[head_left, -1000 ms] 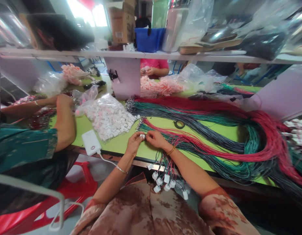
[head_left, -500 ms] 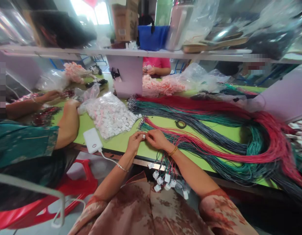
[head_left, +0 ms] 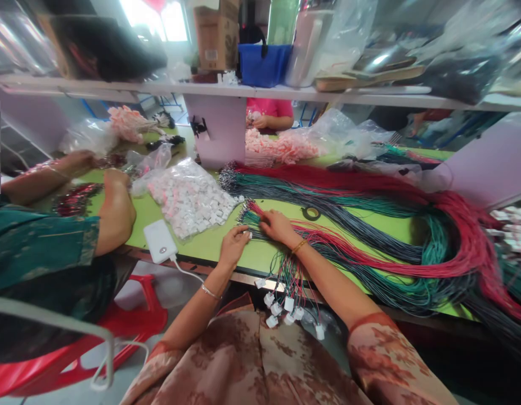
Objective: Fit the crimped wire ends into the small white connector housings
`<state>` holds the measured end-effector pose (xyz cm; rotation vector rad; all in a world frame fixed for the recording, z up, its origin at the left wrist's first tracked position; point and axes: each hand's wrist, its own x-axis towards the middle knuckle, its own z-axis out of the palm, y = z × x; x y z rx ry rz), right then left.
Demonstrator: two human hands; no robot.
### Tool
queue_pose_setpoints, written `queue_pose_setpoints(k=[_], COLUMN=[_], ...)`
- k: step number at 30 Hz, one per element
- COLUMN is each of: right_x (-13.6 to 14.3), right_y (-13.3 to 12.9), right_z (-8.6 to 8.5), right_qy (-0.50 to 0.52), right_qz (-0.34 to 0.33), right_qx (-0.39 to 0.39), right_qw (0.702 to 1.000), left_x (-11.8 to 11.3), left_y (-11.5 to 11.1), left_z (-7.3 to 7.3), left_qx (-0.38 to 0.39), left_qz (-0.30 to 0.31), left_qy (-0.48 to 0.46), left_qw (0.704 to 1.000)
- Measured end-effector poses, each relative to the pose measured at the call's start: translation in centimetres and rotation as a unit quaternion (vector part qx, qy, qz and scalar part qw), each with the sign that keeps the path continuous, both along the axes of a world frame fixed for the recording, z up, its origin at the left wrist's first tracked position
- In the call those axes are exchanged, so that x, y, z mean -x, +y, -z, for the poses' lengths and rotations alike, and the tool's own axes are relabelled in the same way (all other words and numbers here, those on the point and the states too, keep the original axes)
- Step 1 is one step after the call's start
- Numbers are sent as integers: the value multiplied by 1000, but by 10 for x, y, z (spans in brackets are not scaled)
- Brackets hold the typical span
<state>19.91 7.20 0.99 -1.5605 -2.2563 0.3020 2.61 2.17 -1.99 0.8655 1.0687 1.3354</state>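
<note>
Between the fingertips of my left hand [head_left: 234, 245] is a small white connector housing [head_left: 247, 234], held just above the table's near side. My right hand [head_left: 278, 226] lies on the nearer bundle of red and green wires [head_left: 328, 242], fingers bent and close together near the wires' terminal ends [head_left: 243, 212]. Whether a wire is pinched there I cannot make out. Below my right wrist, several wires with white connectors [head_left: 288, 304] hang over the table edge. A clear bag of white connector housings [head_left: 193, 199] lies beyond my left hand.
A white power bank [head_left: 160, 242] with a cable lies left of my left hand. A roll of dark tape [head_left: 311, 213] sits among the wires. Thick red, green and dark wire bundles [head_left: 458, 225] curve along the right. A co-worker's arm [head_left: 116, 205] rests at left. A shelf [head_left: 159, 87] crosses above.
My right hand has moved away from my left fingertips, to the right and slightly farther onto the wires. My left hand stays nearly in place with the connector housing.
</note>
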Motion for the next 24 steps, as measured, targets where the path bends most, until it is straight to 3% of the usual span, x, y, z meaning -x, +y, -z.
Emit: queue_pose_setpoints(k=[2, 6, 10, 17, 24], right_x=[-2, -4, -13, -9, 31], right_y=[9, 19, 22, 28, 26], right_z=[3, 10, 12, -1, -28], right_qy=[-46, -37, -11, 162, 351], right_qz=[29, 53, 28, -10, -83], right_qx=[13, 45, 25, 25, 69], right_qw=[998, 997, 999, 986, 930], left_x=[-2, -7, -9, -11, -11], left_y=[3, 11, 14, 11, 9], left_z=[-4, -9, -6, -3, -3], left_qx=[12, 59, 90, 43, 31], left_qz=[20, 26, 16, 36, 59], left_qy=[-27, -89, -92, -113, -126], left_qw=[999, 994, 992, 992, 990])
